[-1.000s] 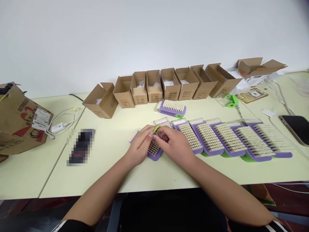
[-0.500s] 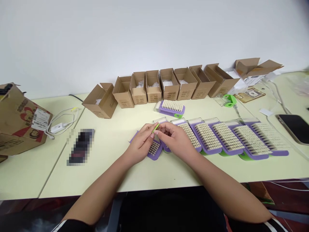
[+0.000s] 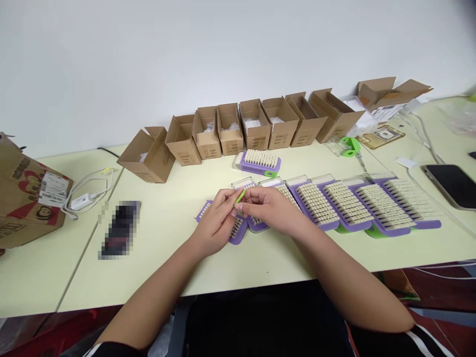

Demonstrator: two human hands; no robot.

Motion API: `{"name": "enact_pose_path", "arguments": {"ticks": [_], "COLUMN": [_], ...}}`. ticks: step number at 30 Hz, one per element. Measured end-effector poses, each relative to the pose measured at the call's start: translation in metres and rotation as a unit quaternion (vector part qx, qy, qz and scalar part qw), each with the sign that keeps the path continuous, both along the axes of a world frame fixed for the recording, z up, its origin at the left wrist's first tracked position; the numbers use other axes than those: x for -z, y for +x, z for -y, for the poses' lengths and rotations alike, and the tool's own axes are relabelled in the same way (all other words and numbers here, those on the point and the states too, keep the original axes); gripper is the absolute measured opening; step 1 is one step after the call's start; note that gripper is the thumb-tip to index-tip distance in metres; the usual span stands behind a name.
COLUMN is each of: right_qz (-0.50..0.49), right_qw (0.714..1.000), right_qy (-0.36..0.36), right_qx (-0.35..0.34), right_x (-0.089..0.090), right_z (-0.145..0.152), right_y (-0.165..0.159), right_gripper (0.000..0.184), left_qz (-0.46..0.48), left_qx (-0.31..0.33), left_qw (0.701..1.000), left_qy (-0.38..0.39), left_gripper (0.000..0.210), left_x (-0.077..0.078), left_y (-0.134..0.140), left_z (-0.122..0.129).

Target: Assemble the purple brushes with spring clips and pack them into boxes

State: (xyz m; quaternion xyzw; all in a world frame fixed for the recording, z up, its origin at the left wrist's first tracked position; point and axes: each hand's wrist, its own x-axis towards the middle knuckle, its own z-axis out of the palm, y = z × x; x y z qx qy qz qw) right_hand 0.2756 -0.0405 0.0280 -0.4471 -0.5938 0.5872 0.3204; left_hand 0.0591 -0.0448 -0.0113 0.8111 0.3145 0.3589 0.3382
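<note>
2 hands meet above the table [image 3: 178, 223], fingertips close together around a slim green piece [image 3: 240, 196]. The left hand [image 3: 214, 220] pinches this piece between thumb and fingers; the right hand [image 3: 273, 206] curls its thumb and fingertips against the other side, and I cannot tell how firmly it grips. The green piece is held over 2 partly hidden purple trays: a left tray [image 3: 238, 233] below the left hand and a neighbouring tray [image 3: 258, 226] below the right. To the right, 4 more purple trays [image 3: 317, 204] stand side by side, bearing rows of pale pegs. 1 back tray [image 3: 258, 162] lies crosswise beyond the hands. Behind it, 8 open cardboard boxes [image 3: 256, 136] line up near the wall [image 3: 223, 49]. A phone [image 3: 451, 186] rests at the far right, well apart from the hands.
</note>
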Motion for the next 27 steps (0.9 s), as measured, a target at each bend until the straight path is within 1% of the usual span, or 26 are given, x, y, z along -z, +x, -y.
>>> {"name": "enact_pose_path", "arguments": {"ticks": [3,6,11,16,18,20,24,27], "right_qz": [-0.010,-0.042,-0.055,-0.076,-0.070,-0.063,-0.059,-0.061], "right_qw": [1.000,0.999,0.998,0.997,0.997,0.997,0.997,0.996], "right_qy": [-0.003,-0.003,-0.011,-0.006,0.000,0.011,0.029,0.028], "right_qx": [0.006,0.008,0.029,0.029,0.031,0.037,0.047,0.051], "right_x": [-0.0012,-0.0007,0.0034,0.0037,0.0023,0.0010,0.0005,0.0022], "right_z": [-0.0001,-0.0006,-0.0006,0.0003,0.0009,0.0015,0.0011,0.0000], "right_y": [0.0007,-0.0004,-0.0039,-0.0025,-0.0009,0.0008,0.0036,0.0046], "right_gripper": [0.029,0.029,0.027,0.032,0.033,0.034,0.034,0.033], "left_qz": [-0.015,-0.036,-0.051,-0.042,-0.035,-0.027,-0.011,-0.010], "left_qx": [-0.003,-0.016,-0.061,-0.120,-0.136,-0.124,-0.074,-0.069], "left_qw": [1.000,0.999,0.995,0.983,0.979,0.983,0.991,0.992], "left_qy": [0.004,0.016,0.068,0.135,0.146,0.136,0.113,0.107], "left_gripper": [0.052,0.051,0.047,0.042,0.041,0.041,0.040,0.033], "left_x": [-0.0012,-0.0002,0.0033,0.0059,0.0071,0.0078,0.0072,0.0049], "left_y": [0.0002,0.0004,0.0033,0.0076,0.0085,0.0084,0.0077,0.0096], "left_z": [-0.0005,-0.0016,-0.0015,0.0016,0.0013,-0.0006,-0.0051,-0.0052]}}
